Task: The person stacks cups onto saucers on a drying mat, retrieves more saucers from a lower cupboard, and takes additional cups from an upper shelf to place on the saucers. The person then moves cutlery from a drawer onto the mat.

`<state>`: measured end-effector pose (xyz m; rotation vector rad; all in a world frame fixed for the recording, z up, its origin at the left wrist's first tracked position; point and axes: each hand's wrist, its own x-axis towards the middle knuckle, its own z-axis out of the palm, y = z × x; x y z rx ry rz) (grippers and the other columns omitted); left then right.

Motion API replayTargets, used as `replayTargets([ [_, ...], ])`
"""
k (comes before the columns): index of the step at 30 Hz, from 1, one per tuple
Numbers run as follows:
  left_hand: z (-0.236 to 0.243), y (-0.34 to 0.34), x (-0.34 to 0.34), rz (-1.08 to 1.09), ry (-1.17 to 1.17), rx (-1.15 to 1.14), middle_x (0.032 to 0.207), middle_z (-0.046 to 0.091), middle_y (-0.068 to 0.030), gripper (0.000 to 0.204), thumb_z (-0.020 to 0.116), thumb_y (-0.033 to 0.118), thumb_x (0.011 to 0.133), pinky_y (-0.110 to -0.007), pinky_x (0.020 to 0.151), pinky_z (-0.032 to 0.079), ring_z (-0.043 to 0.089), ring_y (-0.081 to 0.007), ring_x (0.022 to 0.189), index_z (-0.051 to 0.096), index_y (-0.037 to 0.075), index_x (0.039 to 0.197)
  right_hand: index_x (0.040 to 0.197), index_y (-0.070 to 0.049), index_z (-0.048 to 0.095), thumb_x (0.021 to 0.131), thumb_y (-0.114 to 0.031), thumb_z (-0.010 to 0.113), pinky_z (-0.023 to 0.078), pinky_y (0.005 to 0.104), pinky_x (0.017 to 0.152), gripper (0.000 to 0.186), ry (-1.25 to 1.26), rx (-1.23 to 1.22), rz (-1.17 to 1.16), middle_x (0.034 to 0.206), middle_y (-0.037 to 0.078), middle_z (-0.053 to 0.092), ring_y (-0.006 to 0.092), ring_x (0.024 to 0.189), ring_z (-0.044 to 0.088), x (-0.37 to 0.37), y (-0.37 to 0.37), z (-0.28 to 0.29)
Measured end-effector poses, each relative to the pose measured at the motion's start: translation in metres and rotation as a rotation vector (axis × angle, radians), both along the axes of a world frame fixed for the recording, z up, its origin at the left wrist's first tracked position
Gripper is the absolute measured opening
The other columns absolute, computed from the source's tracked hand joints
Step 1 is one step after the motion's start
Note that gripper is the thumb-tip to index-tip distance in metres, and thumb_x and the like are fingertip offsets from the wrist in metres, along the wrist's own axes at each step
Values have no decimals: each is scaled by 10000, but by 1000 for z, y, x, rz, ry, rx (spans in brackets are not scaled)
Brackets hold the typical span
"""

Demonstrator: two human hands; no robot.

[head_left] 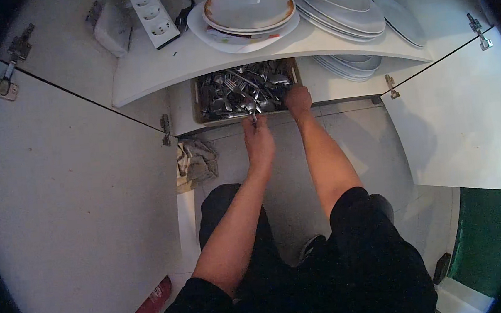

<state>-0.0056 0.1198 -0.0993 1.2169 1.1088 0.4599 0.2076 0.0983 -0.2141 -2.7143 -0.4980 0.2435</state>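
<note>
White cabinet doors (77, 193) stand open around a shelf (156, 78) of plates (249, 6), with the bin (197, 105) of loose cutlery (219, 91) sitting low beneath its edge. My left hand (259, 138) pinches a spoon (250, 106) at the bin's front; my right hand (299, 99) curls at its right corner, gripping or merely resting, I can't tell. Tugging hard, I could flip tangled pieces over the rim or prick a finger.

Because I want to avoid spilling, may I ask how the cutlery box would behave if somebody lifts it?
The cutlery box is probably heavy for its size, because metal cutlery crowds it. The pieces would likely slide and rattle if it tilts, since they lie loose and jumbled. Its straight rim suggests fairly stiff walls.
</note>
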Motion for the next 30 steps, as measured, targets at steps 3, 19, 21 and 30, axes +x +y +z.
replayTargets([
  [3,-3,0,0,-87,-75,103,1011,618,-161,421,523,363,1080,-427,886,461,585,-291,946,536,-15,1263,1079,9,737,935,-240,653,617,495,889,299,-109,36,27,1065,262,757,423,1035,751,0,-6,-4],
  [19,0,-3,8,-8,-23,75,1014,637,-202,443,581,378,1030,-452,887,475,599,-316,943,573,-53,1133,1000,0,769,834,-209,747,609,432,844,268,-138,150,-55,875,233,764,393,955,770,18,-28,28],
  [21,-8,-1,7,10,3,102,1037,653,-221,477,604,396,1015,-460,902,476,612,-327,969,594,-63,1144,1014,11,775,831,-223,774,595,402,747,297,54,206,208,870,174,774,322,853,769,12,-41,55],
  [30,-33,1,18,-119,-135,-32,925,668,-81,406,592,388,1085,-373,733,505,635,-186,809,661,-13,1078,1098,-21,755,926,-141,727,491,289,601,212,984,507,392,915,46,770,129,760,694,-74,-74,116],
])
